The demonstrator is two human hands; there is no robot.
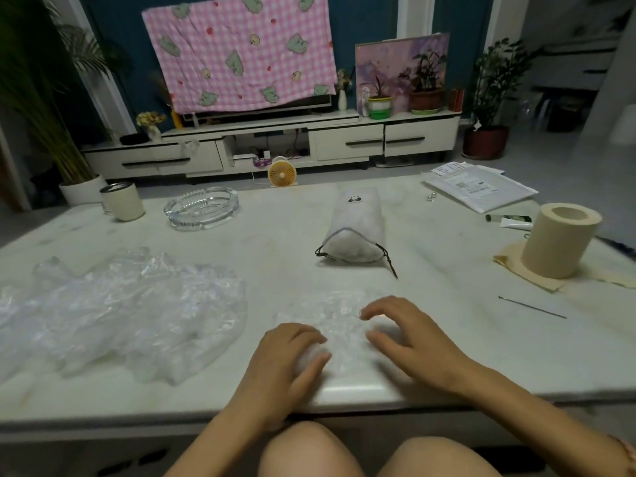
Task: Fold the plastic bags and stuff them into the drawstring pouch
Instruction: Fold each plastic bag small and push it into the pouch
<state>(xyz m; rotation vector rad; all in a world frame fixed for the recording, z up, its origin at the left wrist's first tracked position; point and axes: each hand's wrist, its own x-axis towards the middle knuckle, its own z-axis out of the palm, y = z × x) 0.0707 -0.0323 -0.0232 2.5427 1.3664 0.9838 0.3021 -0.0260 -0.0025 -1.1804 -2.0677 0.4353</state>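
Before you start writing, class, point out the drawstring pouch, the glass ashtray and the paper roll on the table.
drawstring pouch [356, 222], head view, middle of its white body.
glass ashtray [196, 223], head view, its near rim.
paper roll [554, 249], head view, its outer side wall.

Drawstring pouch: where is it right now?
Head view: the pouch lies on the table, beyond the left hand and right hand, between the glass ashtray at left and the paper roll at right.

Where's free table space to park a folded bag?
Bare: between ashtray and drawstring pouch; between pouch and paper roll; front edge right of the right hand. Crowded: left, under the bag pile; front centre, where left hand grips the bag.
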